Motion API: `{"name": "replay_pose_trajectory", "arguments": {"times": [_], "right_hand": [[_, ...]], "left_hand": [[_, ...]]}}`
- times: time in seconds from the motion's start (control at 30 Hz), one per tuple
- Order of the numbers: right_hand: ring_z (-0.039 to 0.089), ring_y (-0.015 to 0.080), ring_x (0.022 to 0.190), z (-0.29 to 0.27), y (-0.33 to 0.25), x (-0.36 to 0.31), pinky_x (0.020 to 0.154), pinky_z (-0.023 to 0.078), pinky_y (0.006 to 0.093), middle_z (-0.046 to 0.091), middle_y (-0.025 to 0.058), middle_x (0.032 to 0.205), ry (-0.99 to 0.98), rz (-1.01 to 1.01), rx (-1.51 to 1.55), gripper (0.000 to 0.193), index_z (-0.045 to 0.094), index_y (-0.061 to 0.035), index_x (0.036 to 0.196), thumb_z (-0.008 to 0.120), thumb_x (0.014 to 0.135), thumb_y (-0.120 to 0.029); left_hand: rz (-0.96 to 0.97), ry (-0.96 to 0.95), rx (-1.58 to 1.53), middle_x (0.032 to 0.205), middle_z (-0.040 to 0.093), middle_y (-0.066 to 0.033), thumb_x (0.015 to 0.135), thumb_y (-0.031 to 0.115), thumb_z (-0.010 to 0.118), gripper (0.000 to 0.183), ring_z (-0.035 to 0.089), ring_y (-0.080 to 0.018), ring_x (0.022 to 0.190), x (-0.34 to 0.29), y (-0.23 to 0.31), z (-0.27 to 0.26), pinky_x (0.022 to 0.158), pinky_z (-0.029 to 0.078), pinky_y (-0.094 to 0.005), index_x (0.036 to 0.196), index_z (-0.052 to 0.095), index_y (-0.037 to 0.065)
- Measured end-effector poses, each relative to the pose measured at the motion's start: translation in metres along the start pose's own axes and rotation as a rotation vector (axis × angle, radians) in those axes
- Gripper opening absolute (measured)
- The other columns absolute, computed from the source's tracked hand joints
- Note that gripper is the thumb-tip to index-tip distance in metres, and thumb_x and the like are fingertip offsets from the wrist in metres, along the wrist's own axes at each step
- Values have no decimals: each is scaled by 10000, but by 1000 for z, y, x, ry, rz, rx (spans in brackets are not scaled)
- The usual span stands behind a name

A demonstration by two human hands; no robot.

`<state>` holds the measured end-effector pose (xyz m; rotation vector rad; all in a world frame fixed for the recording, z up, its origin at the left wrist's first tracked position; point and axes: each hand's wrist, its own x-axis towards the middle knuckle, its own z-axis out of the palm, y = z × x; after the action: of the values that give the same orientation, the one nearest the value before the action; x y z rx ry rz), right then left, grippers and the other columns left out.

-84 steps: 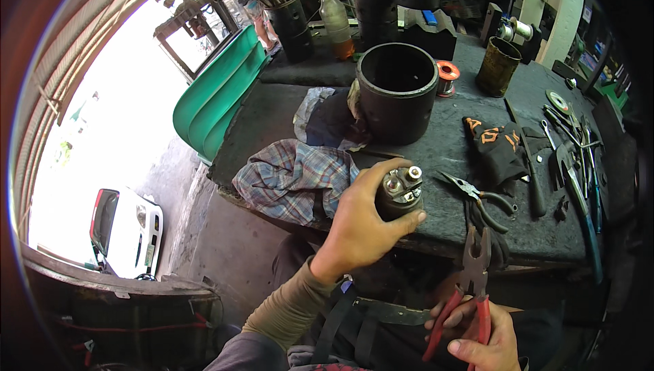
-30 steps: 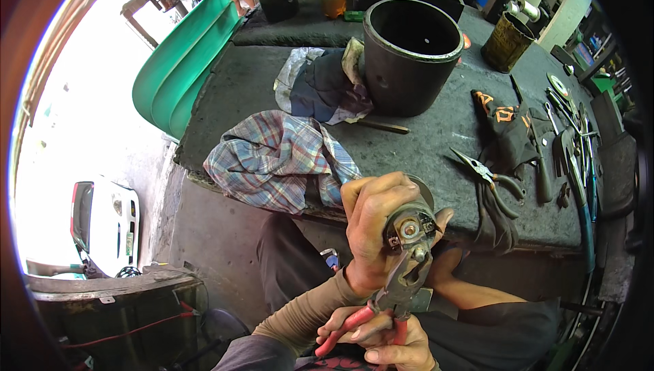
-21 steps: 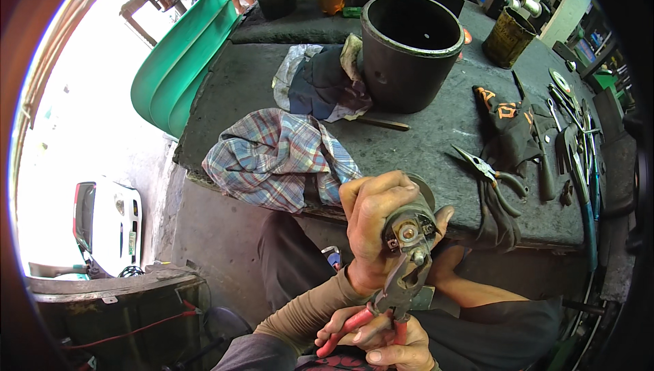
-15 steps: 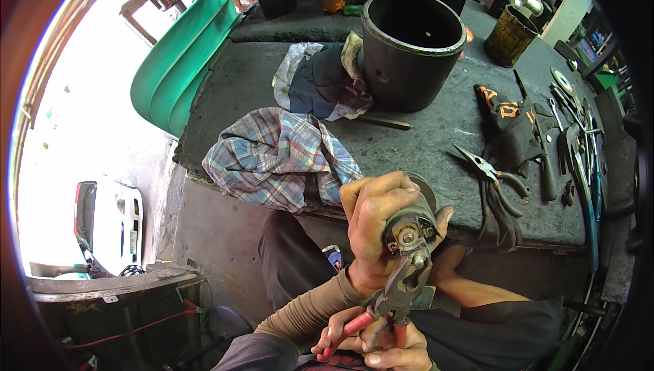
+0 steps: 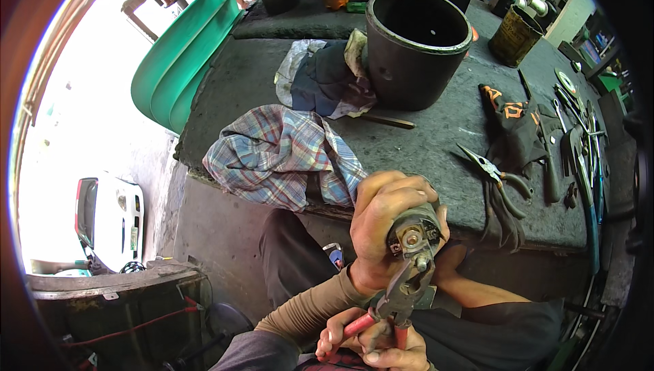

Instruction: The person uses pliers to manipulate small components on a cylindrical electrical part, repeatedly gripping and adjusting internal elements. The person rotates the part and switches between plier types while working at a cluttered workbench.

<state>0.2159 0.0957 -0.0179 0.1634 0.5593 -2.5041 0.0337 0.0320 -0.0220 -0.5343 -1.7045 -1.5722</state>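
My left hand (image 5: 381, 221), coming from a brown sleeve, is closed around a dark cylindrical metal part (image 5: 413, 222) that has studs on the end facing me. Below it, my right hand (image 5: 395, 347) grips red-handled pliers (image 5: 403, 296) by both handles. The jaws of the pliers point up and meet a small stud or nut at the lower side of the part's end. Whether they bite on it, I cannot tell. Much of the cylinder is hidden behind my left fingers. Beyond my left hand, a plaid cloth (image 5: 276, 156) lies crumpled at the bench's near edge.
The dark workbench (image 5: 436, 146) carries a big black cylinder (image 5: 412, 71), rags (image 5: 320, 81), a short bar (image 5: 387, 121) and a rusty can (image 5: 516, 36). To the right lie long-nose pliers (image 5: 489, 169), dark gloves (image 5: 512, 129) and several hand tools (image 5: 579, 146). A green curved panel (image 5: 180, 64) stands at left.
My left thumb has drawn in against the cylindrical part, which sits slightly farther right in view. The pliers stay at its end. The bench scene has shifted slightly with the camera.
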Motion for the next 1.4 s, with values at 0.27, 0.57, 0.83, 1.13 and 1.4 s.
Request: {"name": "replay_pose_trajectory", "arguments": {"times": [0.27,0.57,0.83,1.13,1.4], "right_hand": [[654,388,1175,3,-3,-3,1052,546,568,575,264,1288,43,14,-46,504,559,80,1336,747,915,-124],[667,383,1158,13,-32,-8,1026,561,541,595,266,1254,25,95,-73,498,574,63,1331,745,905,-129],[680,360,1142,19,-130,-23,1046,531,514,653,265,1276,64,457,-316,458,595,39,1307,748,913,-140],[678,492,1277,16,-123,-30,1102,540,594,655,350,1415,94,277,-411,373,787,103,1162,775,850,-101],[674,465,1246,29,-40,3,1102,554,600,649,314,1316,-7,-14,-98,545,631,104,1314,789,878,-180]], "left_hand": [[25,-97,8,1063,734,-95,739,-72,894,565,653,-232,1023,-3,-5,-6,889,555,-357,1194,585,57],[37,-146,26,1034,750,-83,699,-54,906,571,669,-243,1004,-1,-6,-14,858,583,-372,1163,600,74],[50,-200,17,1034,759,-69,703,-34,911,536,671,-251,1017,2,-8,-18,891,578,-379,1128,607,87],[25,-135,7,1043,756,-71,718,-40,911,514,667,-263,1016,2,-5,-10,910,553,-390,1132,630,79],[-23,-14,-45,1072,773,-78,724,-32,921,481,684,-295,1029,-8,-5,-4,928,552,-412,1135,684,48]]}}
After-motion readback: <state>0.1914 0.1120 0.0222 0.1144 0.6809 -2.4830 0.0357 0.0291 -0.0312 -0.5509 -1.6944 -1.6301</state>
